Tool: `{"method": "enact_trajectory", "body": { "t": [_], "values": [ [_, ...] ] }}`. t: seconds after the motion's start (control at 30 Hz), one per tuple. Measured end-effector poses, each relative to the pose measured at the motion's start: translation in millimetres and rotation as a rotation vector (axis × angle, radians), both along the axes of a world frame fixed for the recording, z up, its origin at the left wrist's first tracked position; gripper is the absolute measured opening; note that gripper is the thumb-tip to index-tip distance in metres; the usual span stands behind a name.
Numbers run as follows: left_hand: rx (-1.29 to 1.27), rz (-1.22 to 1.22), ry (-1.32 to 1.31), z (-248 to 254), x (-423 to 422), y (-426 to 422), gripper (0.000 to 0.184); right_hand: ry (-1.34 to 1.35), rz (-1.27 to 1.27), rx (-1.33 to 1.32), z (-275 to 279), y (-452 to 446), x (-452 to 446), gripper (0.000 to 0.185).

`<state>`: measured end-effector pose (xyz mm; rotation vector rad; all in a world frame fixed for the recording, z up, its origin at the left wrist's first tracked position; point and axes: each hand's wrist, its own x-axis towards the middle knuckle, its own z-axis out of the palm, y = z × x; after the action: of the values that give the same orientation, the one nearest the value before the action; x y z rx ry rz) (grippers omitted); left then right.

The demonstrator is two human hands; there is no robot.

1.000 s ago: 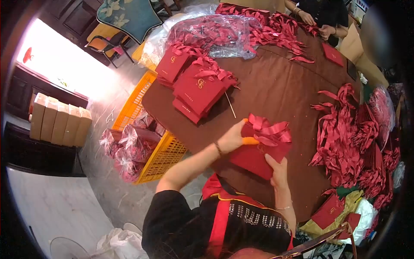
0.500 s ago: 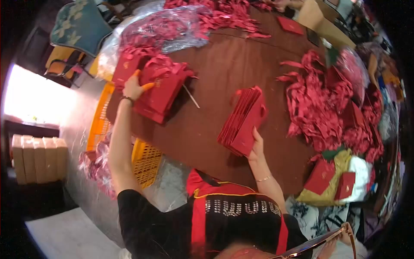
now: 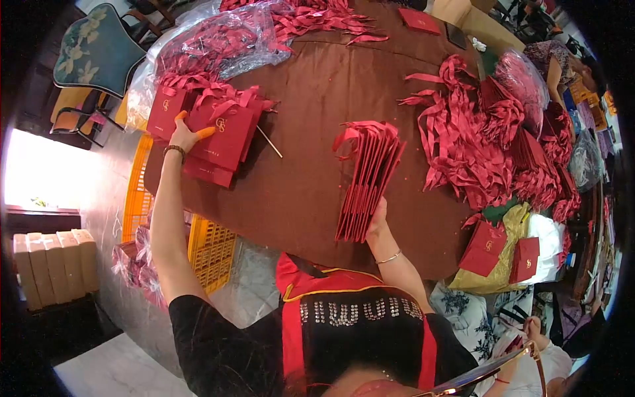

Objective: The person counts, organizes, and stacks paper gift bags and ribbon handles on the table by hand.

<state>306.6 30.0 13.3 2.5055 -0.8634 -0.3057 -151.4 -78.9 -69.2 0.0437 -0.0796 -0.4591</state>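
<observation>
My left hand [image 3: 187, 135], with orange covers on thumb and index finger, lies spread on the stack of red bags [image 3: 221, 135] at the table's left. Thumb and index finger are apart, and the gold print shows beside them. My right hand [image 3: 378, 218] grips a bundle of red bags [image 3: 370, 185] from its right side, near the middle of the table. The bundle stands on edge, with its ribbons at the top. A thin white stick [image 3: 270, 141] lies right of the left stack.
Ribboned red bags [image 3: 463, 152] heap at the right of the brown table [image 3: 317, 86]. Plastic-wrapped red ribbons [image 3: 211, 46] lie at the back left. A yellow crate [image 3: 211, 251] stands below the left edge. Another person's hand [image 3: 534, 331] shows at lower right.
My left hand has gone from the held bags to the left stack. My right hand has kept the bundle and turned it edge-on. The view has shifted.
</observation>
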Motion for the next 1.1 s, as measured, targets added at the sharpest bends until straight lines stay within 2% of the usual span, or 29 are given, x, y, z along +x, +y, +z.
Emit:
{"method": "enact_trajectory", "body": {
  "t": [0.07,0.1,0.13,0.2,0.23,0.3,0.4,0.43,0.5,0.53,0.67,0.7,0.8,0.87,0.9,0.97,1.1],
  "values": [
    [0.069,0.018,-0.037,9.0,-11.2,-2.6,0.108,0.319,-0.108,-0.019,2.0,3.2,0.4,0.036],
    [0.138,0.039,-0.070,14.1,-17.1,-5.0,0.106,0.208,-0.103,-0.064,-6.8,1.6,-0.6,0.044],
    [0.139,0.036,-0.074,15.1,-13.9,-6.5,0.106,0.204,-0.106,-0.063,-13.9,0.9,-3.9,0.044],
    [0.201,0.055,-0.036,16.2,-2.6,-7.5,0.106,0.296,-0.168,-0.160,-23.3,0.7,-7.5,0.055],
    [0.205,0.061,-0.042,15.0,1.1,-9.0,0.106,0.289,-0.096,-0.131,-30.0,-2.7,-11.1,0.064],
    [0.154,0.004,-0.051,11.8,4.5,-10.3,0.100,0.300,-0.129,-0.141,-35.7,-4.5,-12.8,0.064],
    [0.101,0.004,-0.084,42.9,-49.2,-20.4,0.091,0.312,-0.182,-0.148,-24.4,-6.2,-11.2,0.063],
    [0.004,-0.066,-0.115,45.6,-64.6,-21.8,0.080,0.331,-0.212,-0.133,-23.3,-6.9,-10.9,0.061],
    [0.030,-0.112,-0.197,46.0,-79.4,-26.9,0.078,0.348,-0.239,-0.116,-21.2,-8.0,-10.1,0.060],
    [0.053,-0.159,-0.280,48.7,-88.1,-29.3,0.077,0.327,-0.232,-0.082,-20.1,-8.4,-9.5,0.058],
    [0.089,-0.225,-0.307,74.2,-132.0,-44.0,0.067,0.330,-0.260,-0.008,-8.8,-8.7,-6.4,0.055],
    [-0.009,-0.290,-0.361,77.6,-146.0,-46.2,0.062,0.330,-0.266,-0.007,-6.3,-9.3,-6.7,0.055],
    [-0.055,-0.373,-0.340,103.3,-203.5,-65.1,0.056,0.236,-0.230,0.023,2.1,-13.1,-9.5,0.054],
    [-0.187,-0.509,-0.394,97.1,-229.5,-79.0,0.053,0.256,-0.253,0.017,11.1,-18.4,-10.2,0.053],
    [-0.162,-0.534,-0.398,93.2,-242.5,-87.8,0.052,0.259,-0.258,0.014,14.6,-21.7,-10.7,0.053],
    [-0.119,-0.631,-0.402,62.9,-257.8,-105.7,0.054,0.018,-0.289,-0.042,20.7,-29.1,-13.2,0.051],
    [-0.026,-0.702,-0.486,57.7,-276.8,-113.0,0.061,-0.079,-0.334,0.006,28.7,-44.4,-17.7,0.049]
  ]
}}
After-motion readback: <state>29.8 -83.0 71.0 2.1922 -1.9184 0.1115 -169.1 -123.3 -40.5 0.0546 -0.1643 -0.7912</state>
